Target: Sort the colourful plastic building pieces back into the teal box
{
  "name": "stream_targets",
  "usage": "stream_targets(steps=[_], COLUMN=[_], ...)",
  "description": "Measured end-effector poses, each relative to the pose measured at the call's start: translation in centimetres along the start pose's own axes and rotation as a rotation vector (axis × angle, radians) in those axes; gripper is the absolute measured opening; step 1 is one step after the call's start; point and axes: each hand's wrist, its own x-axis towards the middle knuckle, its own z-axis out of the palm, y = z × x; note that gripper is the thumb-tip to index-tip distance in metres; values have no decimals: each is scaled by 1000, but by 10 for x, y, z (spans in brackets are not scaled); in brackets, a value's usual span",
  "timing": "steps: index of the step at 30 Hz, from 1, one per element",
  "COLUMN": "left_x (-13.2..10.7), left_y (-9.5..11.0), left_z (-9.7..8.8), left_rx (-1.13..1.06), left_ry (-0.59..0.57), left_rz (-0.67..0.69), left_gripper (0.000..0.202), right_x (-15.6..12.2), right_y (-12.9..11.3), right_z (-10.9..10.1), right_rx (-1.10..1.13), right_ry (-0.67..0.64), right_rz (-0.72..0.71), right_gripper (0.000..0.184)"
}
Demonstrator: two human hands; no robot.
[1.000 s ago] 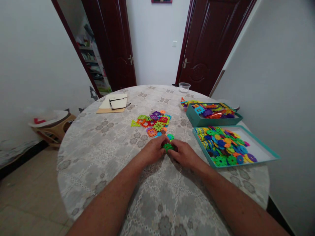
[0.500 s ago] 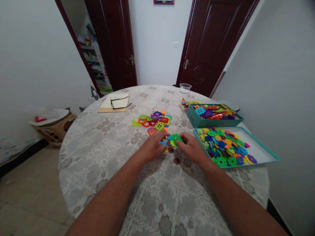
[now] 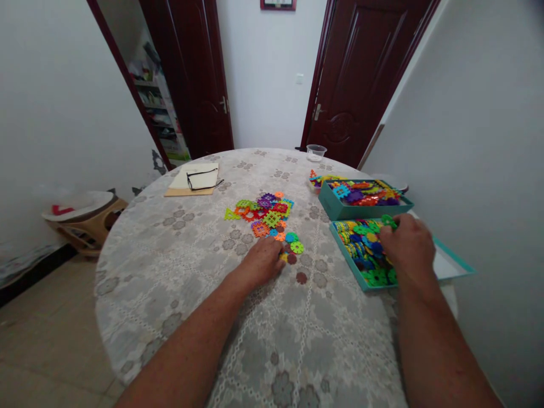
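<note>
- Right hand [image 3: 406, 246]: hovers over the near tray [image 3: 444, 262], fingertips pinched on a green disc [image 3: 389, 221] at the far edge of the hand.
- Coloured discs [image 3: 365, 243] fill the tray under the hand and to its left.
- A teal box [image 3: 340, 211] of mixed pieces lies just beyond this hand.
- Left hand [image 3: 263, 262]: lies palm down on the table [image 3: 297, 340], fingers loosely bent.
- Its fingertips touch a small cluster of loose discs [image 3: 291, 245]; whether they grip one cannot be told.
- A heap of square pieces [image 3: 263, 208] lies beyond the cluster.
- Glasses [image 3: 203, 178] sit far ahead, to the left.
</note>
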Motion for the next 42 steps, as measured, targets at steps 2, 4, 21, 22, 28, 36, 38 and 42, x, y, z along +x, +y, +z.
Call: stream_targets(steps=[2,4,21,22,28,36,38,42], left_x=[1,1,0,0,2,3,3,3], left_y=[0,0,7,8,8,8,9,11], left_z=[1,2,2,2,6,8,8,8], left_rx=[14,18,-37,-41,-56,-54,-97,-297], left_ry=[7,13,26,17,10,22,25,40], left_rz=[-16,-30,-15,-15,-20,20,33,19], left_gripper=[16,12,13,14,14,8,7,9], right_x=[1,-3,-90,-90,-90,-98,-99,-101], right_y=[-1,-14,-105,-105,-109,-115,-115,-115], right_z=[2,1,-7,-5,7,24,28,32], right_rx=[32,120,377,393,511,608,613,602], right_ry=[93,113,-954,-952,-945,-763,-743,-724], right_rz=[-35,-138,-758,-747,-671,-604,-623,-659], right_gripper=[34,32,9,9,9,13,16,9])
